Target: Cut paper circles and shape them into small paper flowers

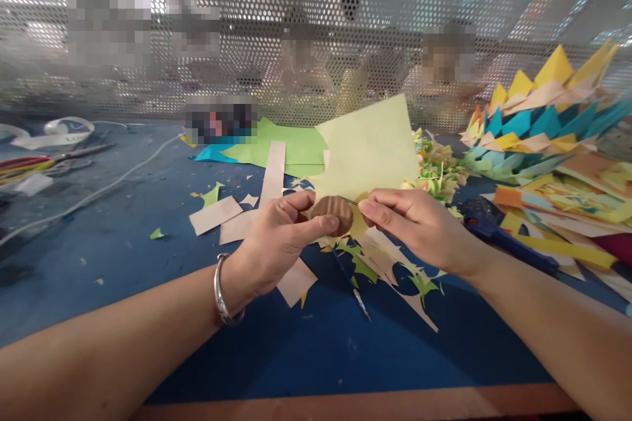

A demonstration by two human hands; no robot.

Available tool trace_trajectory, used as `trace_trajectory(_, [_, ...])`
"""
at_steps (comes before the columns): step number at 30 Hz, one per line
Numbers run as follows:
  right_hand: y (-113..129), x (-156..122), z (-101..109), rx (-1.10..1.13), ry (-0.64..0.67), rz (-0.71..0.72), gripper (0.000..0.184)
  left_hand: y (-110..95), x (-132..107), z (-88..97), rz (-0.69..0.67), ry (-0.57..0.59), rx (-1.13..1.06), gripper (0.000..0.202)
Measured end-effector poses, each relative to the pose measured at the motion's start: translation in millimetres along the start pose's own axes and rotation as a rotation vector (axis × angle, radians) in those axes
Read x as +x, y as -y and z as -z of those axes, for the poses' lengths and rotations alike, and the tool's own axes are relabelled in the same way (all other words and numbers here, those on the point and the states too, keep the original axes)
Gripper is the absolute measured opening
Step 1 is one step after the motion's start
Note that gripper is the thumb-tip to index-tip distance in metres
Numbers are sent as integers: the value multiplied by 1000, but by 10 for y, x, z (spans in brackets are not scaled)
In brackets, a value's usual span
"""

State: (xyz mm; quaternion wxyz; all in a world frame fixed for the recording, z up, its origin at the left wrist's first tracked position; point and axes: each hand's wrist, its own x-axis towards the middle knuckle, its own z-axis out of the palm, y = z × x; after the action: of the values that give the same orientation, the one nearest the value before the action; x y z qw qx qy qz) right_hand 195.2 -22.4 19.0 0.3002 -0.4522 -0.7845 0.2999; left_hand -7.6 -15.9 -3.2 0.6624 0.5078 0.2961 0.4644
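Observation:
My left hand (279, 237) wears a silver bangle and pinches a round brown disc (340, 214), perhaps cardboard, with the thumb on its face. Behind the disc, a pale yellow-green paper sheet (368, 145) stands tilted up; its lower part is hidden by my hands. In my right hand (412, 220), thumb and forefinger close on a thin dark tool, whose tip reaches the disc's upper right edge; its kind I cannot make out. Below my hands lie a thin blue-handled craft tool (348, 283) and cut paper scraps (296, 279).
Green paper (291, 145) lies behind on the blue table (123, 243). To the right are a dark blue tool handle (513, 247), paper strips (582, 197) and spiky folded-paper layers (543, 118). Scissors (54, 161) and a white cord (108, 181) lie left; a perforated metal screen (316, 72) stands behind.

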Motion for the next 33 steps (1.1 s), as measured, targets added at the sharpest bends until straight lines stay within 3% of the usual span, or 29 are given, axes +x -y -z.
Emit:
trace_trajectory(12, [17, 6, 2, 57, 14, -7, 45, -26, 1, 8, -6, 61, -1, 4])
trace_trajectory(24, [19, 5, 6, 63, 28, 10, 44, -2, -5, 33, -2, 67, 42, 3])
trace_trajectory(33, [-4, 3, 22, 16, 32, 36, 46, -22, -10, 31, -46, 142, 93, 10])
